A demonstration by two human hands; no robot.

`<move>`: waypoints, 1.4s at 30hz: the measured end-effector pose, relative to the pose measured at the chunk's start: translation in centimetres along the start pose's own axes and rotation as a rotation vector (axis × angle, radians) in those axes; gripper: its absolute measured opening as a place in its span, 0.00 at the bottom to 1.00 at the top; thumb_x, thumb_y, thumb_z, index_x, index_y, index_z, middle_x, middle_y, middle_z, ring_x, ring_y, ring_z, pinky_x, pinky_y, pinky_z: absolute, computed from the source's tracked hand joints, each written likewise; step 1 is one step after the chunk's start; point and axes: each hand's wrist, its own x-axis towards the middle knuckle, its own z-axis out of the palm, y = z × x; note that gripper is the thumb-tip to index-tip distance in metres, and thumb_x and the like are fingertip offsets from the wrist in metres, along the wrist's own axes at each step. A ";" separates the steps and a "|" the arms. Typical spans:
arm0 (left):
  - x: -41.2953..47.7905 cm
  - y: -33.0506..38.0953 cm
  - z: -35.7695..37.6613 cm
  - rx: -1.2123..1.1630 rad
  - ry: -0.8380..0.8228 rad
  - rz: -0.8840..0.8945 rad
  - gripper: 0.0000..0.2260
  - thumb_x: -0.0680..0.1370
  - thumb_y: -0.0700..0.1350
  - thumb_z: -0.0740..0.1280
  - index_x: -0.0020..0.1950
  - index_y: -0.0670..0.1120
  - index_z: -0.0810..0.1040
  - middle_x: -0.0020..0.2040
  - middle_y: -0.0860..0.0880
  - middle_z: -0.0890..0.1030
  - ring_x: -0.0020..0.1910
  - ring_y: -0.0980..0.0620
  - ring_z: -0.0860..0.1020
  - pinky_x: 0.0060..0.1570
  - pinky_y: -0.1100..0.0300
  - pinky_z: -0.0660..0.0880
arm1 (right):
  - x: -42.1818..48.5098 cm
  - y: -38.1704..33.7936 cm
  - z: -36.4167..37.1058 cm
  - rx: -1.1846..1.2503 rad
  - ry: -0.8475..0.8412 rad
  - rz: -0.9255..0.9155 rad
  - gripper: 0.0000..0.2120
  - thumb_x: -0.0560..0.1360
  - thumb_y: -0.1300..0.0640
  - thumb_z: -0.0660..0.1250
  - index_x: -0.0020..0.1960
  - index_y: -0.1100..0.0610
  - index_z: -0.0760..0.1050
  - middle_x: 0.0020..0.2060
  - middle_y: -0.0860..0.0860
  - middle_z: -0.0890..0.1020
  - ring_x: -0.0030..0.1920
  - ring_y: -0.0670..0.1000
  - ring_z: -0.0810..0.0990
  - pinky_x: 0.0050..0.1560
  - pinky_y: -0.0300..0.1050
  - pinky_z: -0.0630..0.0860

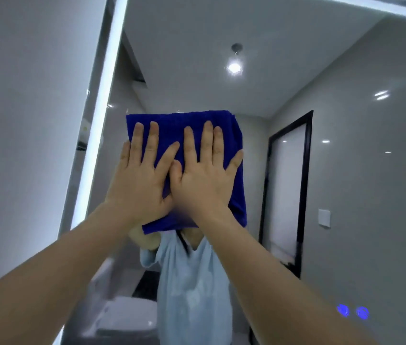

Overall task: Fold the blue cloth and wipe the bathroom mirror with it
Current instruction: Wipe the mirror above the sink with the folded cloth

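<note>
The folded blue cloth [172, 123] lies flat against the bathroom mirror [296, 83], high up and near the mirror's lit left edge. My left hand [139, 175] presses on the cloth's left half, palm flat and fingers spread upward. My right hand [204, 175] presses on the right half in the same way, its thumb touching my left hand. The cloth's lower part is hidden behind both hands and wrists. Below the cloth the mirror reflects a person in a light blue shirt [192, 282].
A bright light strip [97, 135] runs down the mirror's left edge, with a grey wall [23, 120] beyond it. The mirror reflects a ceiling lamp [234, 67], a black-framed door [289, 190], a wall switch [324, 217] and a white toilet [127, 317]. Two blue touch lights [352, 312] glow at lower right.
</note>
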 end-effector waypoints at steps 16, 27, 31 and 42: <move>-23.6 6.4 1.4 -0.156 -0.292 -0.554 0.33 0.77 0.62 0.47 0.69 0.35 0.61 0.68 0.27 0.60 0.67 0.27 0.55 0.59 0.33 0.65 | -18.5 -3.2 6.0 -0.087 -0.163 -0.400 0.24 0.76 0.45 0.51 0.70 0.48 0.65 0.71 0.50 0.66 0.72 0.51 0.57 0.69 0.62 0.46; -27.7 16.4 2.9 -0.170 -0.358 -0.410 0.32 0.78 0.61 0.39 0.76 0.41 0.45 0.73 0.29 0.43 0.71 0.28 0.43 0.69 0.36 0.47 | -25.8 5.9 5.0 -0.118 -0.209 -0.351 0.23 0.75 0.45 0.53 0.69 0.45 0.62 0.71 0.47 0.66 0.71 0.50 0.60 0.68 0.61 0.51; -27.3 21.5 3.9 -0.155 -0.276 -0.279 0.30 0.79 0.59 0.39 0.76 0.44 0.40 0.74 0.36 0.37 0.73 0.34 0.38 0.71 0.42 0.38 | -28.7 11.5 4.2 -0.175 -0.175 -0.264 0.24 0.73 0.45 0.54 0.69 0.47 0.62 0.69 0.49 0.62 0.69 0.52 0.62 0.70 0.60 0.46; -17.6 25.7 4.5 -0.096 -0.190 0.023 0.29 0.78 0.60 0.41 0.76 0.50 0.45 0.76 0.43 0.39 0.75 0.40 0.40 0.70 0.42 0.44 | -25.7 19.0 1.2 -0.146 -0.116 0.079 0.24 0.75 0.48 0.50 0.69 0.54 0.61 0.68 0.56 0.62 0.67 0.57 0.62 0.63 0.67 0.61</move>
